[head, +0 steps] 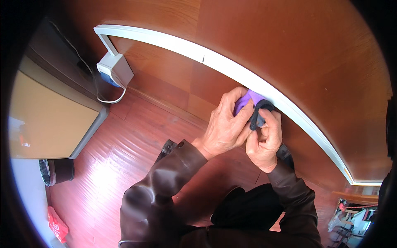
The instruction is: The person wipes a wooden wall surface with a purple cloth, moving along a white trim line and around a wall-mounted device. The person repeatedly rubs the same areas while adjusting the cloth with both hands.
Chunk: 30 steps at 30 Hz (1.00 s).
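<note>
A small purple cloth (242,104) is bunched up in my left hand (228,124), pressed between the thumb and the curled fingers. Beside it, my right hand (266,136) pinches a black band (263,107) with a ribbed look that adjoins the purple cloth. A bit of grey-blue fabric (261,119) shows between the right fingers. Both hands are close together, just below a white cable trunking (231,66) on a wood-panelled wall. Whether the purple and black parts are one item cannot be told, as the fingers hide much of them.
A white box (122,69) with a blue cover hangs under the trunking's left end, a white cable looping from it. At left are a tan panel (55,124), a black bin (63,170) and a red bag (57,224). Clutter (353,220) lies at lower right on the reddish wood floor (124,173).
</note>
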Tool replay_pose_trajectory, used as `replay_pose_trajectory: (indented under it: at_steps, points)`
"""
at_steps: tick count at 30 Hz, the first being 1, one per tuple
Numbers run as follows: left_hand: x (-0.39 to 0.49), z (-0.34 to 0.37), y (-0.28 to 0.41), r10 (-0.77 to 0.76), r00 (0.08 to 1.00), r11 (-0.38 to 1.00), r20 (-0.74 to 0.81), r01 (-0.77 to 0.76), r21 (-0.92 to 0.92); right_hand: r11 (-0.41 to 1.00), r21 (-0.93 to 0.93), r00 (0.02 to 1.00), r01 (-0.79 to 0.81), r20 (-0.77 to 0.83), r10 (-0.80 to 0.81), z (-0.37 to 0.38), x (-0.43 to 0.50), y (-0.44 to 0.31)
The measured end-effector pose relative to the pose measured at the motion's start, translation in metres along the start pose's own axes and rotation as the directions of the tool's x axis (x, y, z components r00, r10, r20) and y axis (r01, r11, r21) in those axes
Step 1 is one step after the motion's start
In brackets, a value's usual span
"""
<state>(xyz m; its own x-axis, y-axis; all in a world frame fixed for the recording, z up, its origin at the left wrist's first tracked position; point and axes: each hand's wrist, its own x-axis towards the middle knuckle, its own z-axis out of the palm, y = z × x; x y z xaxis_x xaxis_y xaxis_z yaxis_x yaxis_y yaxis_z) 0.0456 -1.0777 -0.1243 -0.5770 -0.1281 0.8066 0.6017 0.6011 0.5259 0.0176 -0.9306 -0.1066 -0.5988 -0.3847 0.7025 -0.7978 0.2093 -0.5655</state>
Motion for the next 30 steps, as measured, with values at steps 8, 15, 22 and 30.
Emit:
replay_pose_trajectory:
  at_steps: [8,15,22,30]
  points:
    - [0.008,-0.031,-0.024,0.031,0.989,0.988,-0.146,-0.007,0.157,0.999,0.045,0.989,-0.006,0.145,-0.001,0.026,0.013,-0.021]
    - [0.024,-0.089,-0.071,-0.007,0.923,0.941,-0.385,0.137,0.309,0.982,0.185,0.984,-0.032,0.181,-0.002,0.053,0.019,-0.034]
    - [0.008,-0.049,-0.046,0.001,0.975,0.966,-0.222,0.057,0.253,1.000,0.026,0.993,-0.004,0.118,0.001,0.059,0.017,-0.022]
    - [0.015,-0.081,-0.087,-0.015,0.883,0.938,-0.468,0.175,0.300,0.999,-0.052,0.990,0.002,0.141,0.005,0.065,0.018,-0.006]
